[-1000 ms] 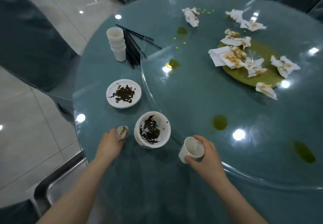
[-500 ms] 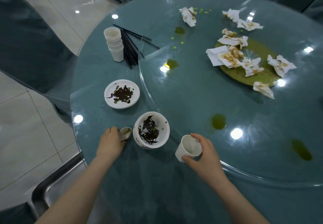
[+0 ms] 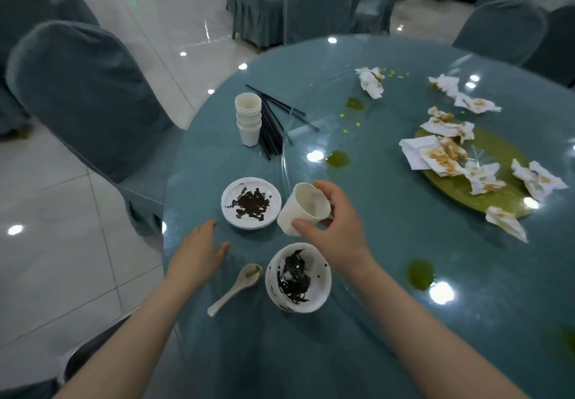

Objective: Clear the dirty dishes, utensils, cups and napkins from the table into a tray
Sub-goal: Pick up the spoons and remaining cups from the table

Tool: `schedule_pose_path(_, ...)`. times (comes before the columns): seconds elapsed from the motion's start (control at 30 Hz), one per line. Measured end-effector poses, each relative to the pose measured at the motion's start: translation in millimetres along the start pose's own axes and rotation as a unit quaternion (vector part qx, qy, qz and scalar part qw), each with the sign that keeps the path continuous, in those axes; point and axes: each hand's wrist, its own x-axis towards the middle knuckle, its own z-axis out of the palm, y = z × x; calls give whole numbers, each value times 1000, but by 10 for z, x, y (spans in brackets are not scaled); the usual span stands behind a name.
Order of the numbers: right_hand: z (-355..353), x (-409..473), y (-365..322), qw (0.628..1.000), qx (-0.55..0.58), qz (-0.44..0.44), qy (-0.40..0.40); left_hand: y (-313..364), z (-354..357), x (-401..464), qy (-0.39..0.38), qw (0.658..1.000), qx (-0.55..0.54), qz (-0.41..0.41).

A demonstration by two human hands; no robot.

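My right hand [image 3: 334,230] holds a white paper cup [image 3: 303,208], tilted and lifted above the table beside a small white plate [image 3: 251,202] smeared with dark food. My left hand [image 3: 199,255] hovers open and flat near the table's left edge, just left of a white spoon [image 3: 236,288]. A white bowl [image 3: 298,277] with dark scraps sits next to the spoon. Farther back stand a stack of white cups [image 3: 248,118] and a bundle of black chopsticks [image 3: 273,128]. Several soiled napkins [image 3: 441,152] lie on and around a green platter [image 3: 497,187].
The round teal table carries a glass turntable [image 3: 389,212] with green sauce spots [image 3: 420,274]. A covered chair [image 3: 84,96] stands close at the left, more chairs behind the table. A metal tray or cart edge [image 3: 71,364] shows at the lower left.
My right hand lifted the cup and carried it left, over the bowl toward the plate. My left hand let go of the spoon and opened. The view tilted up.
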Motion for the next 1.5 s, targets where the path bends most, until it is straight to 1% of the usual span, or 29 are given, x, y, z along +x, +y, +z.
schedule_pose_path(0.1, 259, 514, -45, 1000, -8, -23, 2, 1, -124, 226, 11, 1000, 6, -1)
schedule_pose_path(0.23, 525, 1317, -98, 998, -29, -34, 44, -72, -202, 562, 23, 1000, 11, 9)
schedule_pose_path(0.33, 701, 1879, -125, 994, -60, -53, 71, -247, -157, 820, -25, 998, 58, 2)
schedule_pose_path(0.4, 819, 2148, -114, 990, -90, -87, 64, -363, -94, 968, -70, 992, 107, -1)
schedule_pose_path(0.47, 964, 2348, -74, 986, -109, -116, 40, -468, 14, 1073, -113, 981, 155, -6)
schedule_pose_path(0.53, 1079, 2507, -46, 984, -112, -137, 32, -544, 130, 1142, -138, 974, 178, -10)
schedule_pose_path(0.8, 1270, 3034, -94, 971, -91, -196, 106, -538, 181, 1207, -128, 975, 179, -16)
schedule_pose_path(0.87, 1318, 3169, -58, 970, -113, -192, 100, -533, 167, 1204, -127, 976, 176, -15)
schedule_pose_path(0.93, 1380, 3282, 10, 971, -156, -168, 73, -542, 160, 1202, -129, 976, 174, -15)
schedule_pose_path(1.03, 1464, 3389, 132, 972, -204, -116, 32, -567, 171, 1197, -125, 977, 171, -15)
schedule_pose_path(1.13, 1479, 3404, 213, 967, -227, -112, -7, -573, 178, 1205, -126, 977, 169, -18)
schedule_pose_path(1.23, 1428, 3292, 237, 967, -234, -101, -6, -585, 184, 1214, -123, 979, 164, -21)
schedule_pose_path(1.33, 1357, 3007, 191, 965, -228, -126, 14, -590, 172, 1216, -123, 980, 155, -21)
schedule_pose_path(1.43, 1294, 2593, 98, 966, -212, -147, -3, -551, 124, 1207, -120, 983, 139, -14)
schedule_pose_path(1.5, 1251, 2258, 40, 972, -186, -144, -18, -553, 76, 1126, -120, 987, 105, -5)
